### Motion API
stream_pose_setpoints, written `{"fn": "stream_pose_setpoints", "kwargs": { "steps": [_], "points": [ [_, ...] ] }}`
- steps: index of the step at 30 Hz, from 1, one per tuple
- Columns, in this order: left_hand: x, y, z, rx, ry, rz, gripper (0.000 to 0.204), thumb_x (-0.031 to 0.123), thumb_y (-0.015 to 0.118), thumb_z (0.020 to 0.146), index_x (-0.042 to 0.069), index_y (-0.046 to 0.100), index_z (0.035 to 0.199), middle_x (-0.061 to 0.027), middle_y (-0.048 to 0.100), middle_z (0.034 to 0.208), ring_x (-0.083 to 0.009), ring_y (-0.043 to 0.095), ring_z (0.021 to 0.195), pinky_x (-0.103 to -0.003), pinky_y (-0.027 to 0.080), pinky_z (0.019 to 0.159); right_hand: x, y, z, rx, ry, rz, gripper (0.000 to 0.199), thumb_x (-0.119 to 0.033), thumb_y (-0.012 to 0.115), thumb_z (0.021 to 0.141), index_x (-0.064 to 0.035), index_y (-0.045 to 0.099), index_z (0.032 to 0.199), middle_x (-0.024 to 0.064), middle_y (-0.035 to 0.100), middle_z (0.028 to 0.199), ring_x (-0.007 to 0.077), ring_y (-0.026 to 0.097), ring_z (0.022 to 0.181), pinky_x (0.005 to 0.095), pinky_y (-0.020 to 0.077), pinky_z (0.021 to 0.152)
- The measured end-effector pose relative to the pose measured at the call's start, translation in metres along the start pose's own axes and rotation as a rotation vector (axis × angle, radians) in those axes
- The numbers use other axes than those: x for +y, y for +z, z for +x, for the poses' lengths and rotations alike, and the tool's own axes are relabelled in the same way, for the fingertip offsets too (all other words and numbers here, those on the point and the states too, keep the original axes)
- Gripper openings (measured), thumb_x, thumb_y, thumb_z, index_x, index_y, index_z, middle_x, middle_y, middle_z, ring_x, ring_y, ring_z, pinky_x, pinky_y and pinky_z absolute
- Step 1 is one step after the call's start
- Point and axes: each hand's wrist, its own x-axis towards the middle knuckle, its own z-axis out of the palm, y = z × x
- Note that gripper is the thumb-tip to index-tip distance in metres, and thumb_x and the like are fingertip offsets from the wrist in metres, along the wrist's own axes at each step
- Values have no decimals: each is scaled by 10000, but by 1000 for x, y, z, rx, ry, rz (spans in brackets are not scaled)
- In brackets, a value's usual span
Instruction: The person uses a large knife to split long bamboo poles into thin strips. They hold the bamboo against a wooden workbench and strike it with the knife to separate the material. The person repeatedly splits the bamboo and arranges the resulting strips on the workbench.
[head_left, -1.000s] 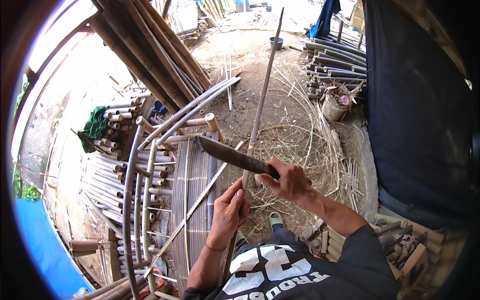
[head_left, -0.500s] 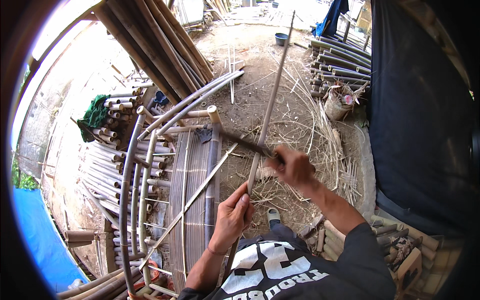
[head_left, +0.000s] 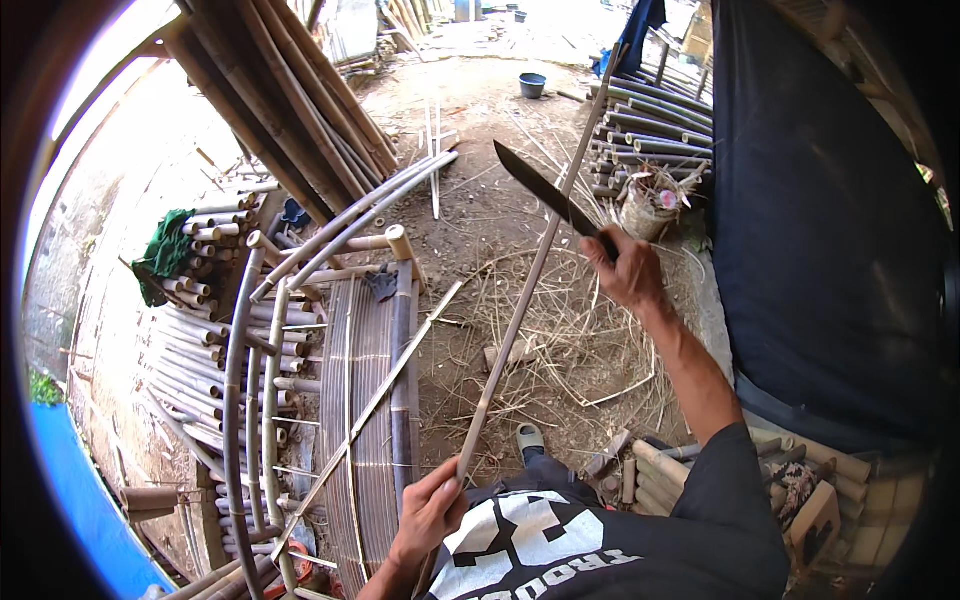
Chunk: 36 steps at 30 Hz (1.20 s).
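A long, thin bamboo strip (head_left: 519, 315) slants up and away from my body, its far end near the stacked poles. Low in front of my shirt, my left hand (head_left: 430, 512) is closed round its near part. My right hand (head_left: 628, 268), farther out and to the right, grips the handle of a machete (head_left: 535, 180). The dark blade points up and left, and crosses the strip well beyond my left hand; I cannot tell whether its edge touches the strip. The handle is mostly hidden in my fingers.
To my left stands a bamboo bench (head_left: 362, 400) with a slatted seat, a pale strip (head_left: 395, 375) lying across it. Cut poles (head_left: 195, 370) are piled beyond it. Shavings (head_left: 560, 330) litter the ground. A dark tarp (head_left: 820, 230) hangs on the right; a bucket (head_left: 532, 86) stands far off.
My right hand with the machete has moved outward along the strip, away from my left hand. The left hand has dropped lower and nearer my body. The whole view has shifted slightly.
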Motion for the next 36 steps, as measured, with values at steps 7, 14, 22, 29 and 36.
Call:
{"fn": "stream_pose_setpoints", "kwargs": {
  "steps": [7, 14, 22, 29, 36],
  "points": [
    [-18, -34, -35, 63, -20, -3, 426, 158, 507, 984, -107, 496, 1317, -3, 472, 577, -55, 373, 432, -220, 263, 395, 5, -12, 4, 50, -189, -127, 637, -708, 381, 917, -107, 562, 804, 37, 519, 482, 185, 539, 378, 368, 445, 347],
    [-35, -57, -72, 104, -62, 140, 531, 301, 559, 920, -119, 549, 1245, -34, 466, 522, -75, 374, 405, -235, 251, 395, 38, -31, 28, 45, 78, -127, 698, -766, 357, 882, -106, 565, 783, 27, 522, 539, 150, 547, 443, 365, 416, 349],
    [-56, -87, -108, 154, -161, 117, 458, 278, 546, 932, -84, 596, 1209, 45, 453, 579, -41, 356, 442, -220, 231, 402, 42, -60, 40, 76, 94, -67, 671, -708, 399, 907, -83, 639, 864, 129, 603, 597, 336, 629, 572, 442, 481, 540],
    [-60, -106, -122, 100, -209, 98, 455, 252, 557, 922, -92, 587, 1219, 51, 453, 587, -36, 348, 440, -219, 232, 404, 122, -94, 68, 238, 109, -146, 720, -775, 337, 883, -114, 607, 786, 17, 547, 572, 127, 517, 479, 312, 372, 407],
    [-63, -107, -127, 20, -296, 28, 412, 234, 565, 921, -81, 613, 1183, 41, 457, 570, -63, 368, 427, -237, 256, 393, 160, -178, 102, 267, 555, -324, 733, -707, 436, 887, -14, 669, 842, 195, 672, 732, 360, 673, 702, 440, 509, 636]
  ]
}}
